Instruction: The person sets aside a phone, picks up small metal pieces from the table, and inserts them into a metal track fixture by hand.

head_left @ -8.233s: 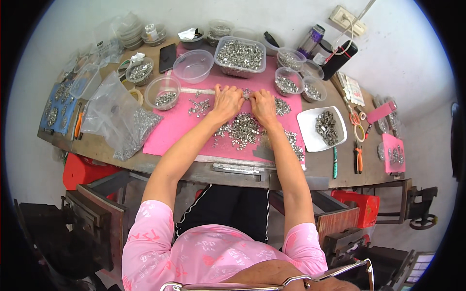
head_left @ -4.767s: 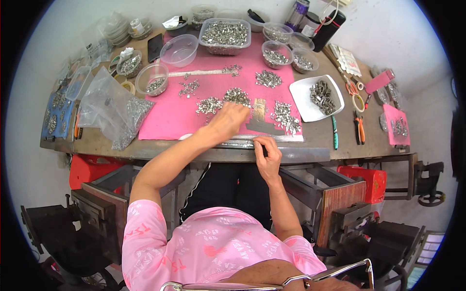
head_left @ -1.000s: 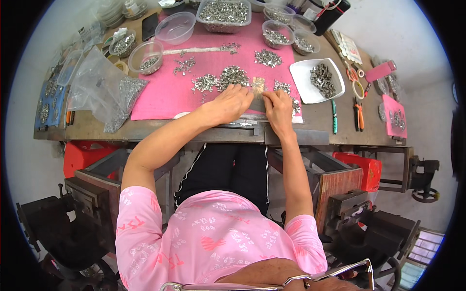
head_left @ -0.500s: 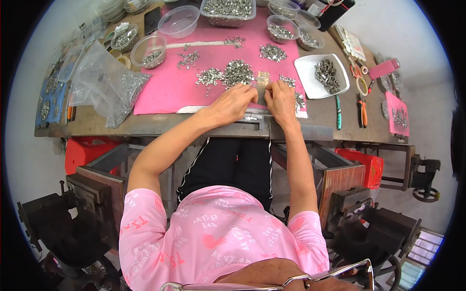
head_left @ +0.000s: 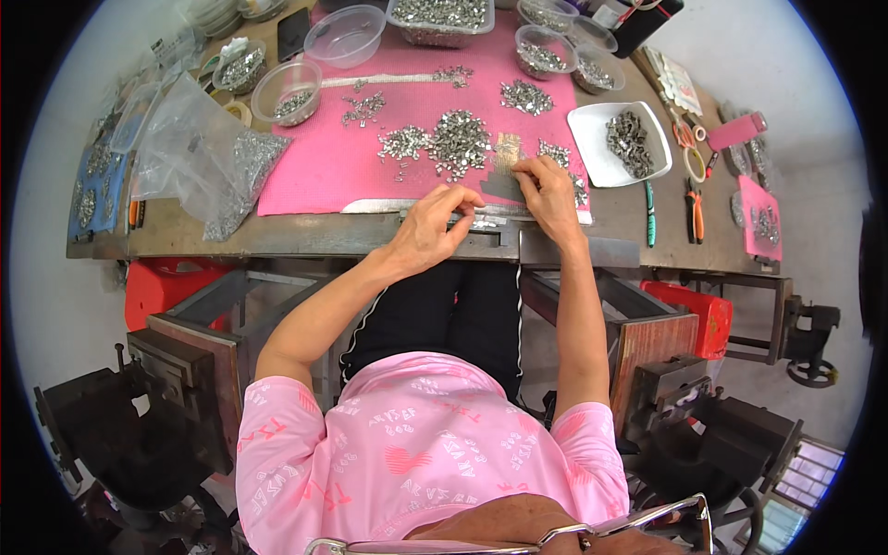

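My left hand [head_left: 433, 227] curls at the near edge of the pink mat [head_left: 314, 176], fingertips pinched on something too small to tell; my right hand [head_left: 548, 190] pinches a small metal strip [head_left: 506, 157] beside it. Several heaps of metal clips [head_left: 458, 141] lie ahead, five clear tubs beyond, one white tray [head_left: 592, 148] right.

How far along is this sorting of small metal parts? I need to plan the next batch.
Partly done, it seems. Several clear tubs and a white tray already hold metal pieces. In hand: the left hand and right hand work at the pink mat's near edge. Left: loose piles on the mat and a bag of parts.
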A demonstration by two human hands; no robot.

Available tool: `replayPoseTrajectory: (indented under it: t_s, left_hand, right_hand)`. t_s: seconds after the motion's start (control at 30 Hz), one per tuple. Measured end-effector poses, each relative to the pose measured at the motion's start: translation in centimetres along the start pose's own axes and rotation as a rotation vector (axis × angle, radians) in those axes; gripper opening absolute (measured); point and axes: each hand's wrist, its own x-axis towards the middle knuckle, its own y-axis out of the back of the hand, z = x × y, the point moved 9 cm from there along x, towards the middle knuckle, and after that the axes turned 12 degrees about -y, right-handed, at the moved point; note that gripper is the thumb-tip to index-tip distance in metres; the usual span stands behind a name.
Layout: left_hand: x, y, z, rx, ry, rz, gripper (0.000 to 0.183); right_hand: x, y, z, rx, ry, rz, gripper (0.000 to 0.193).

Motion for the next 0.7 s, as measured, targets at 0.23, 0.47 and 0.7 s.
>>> replayPoseTrajectory:
  t_s: [0.23,0.47,0.7]
  left_hand:
    - [0.0,-0.4,0.0,0.023,-0.018,-0.007,0.027]
    - [0.1,-0.5,0.3,0.042,-0.087,-0.024,0.03]
    - [0.6,-1.0,2.6,0.166,-0.303,-0.08,0.03]
  right_hand:
    - [-1.0,0.0,0.5,-0.003,0.013,0.068,0.008]
    - [-1.0,0.1,0.8,0.021,-0.037,0.041,0.009]
    - [0.0,0.4,-0.6,-0.022,0.065,0.002,0.01]
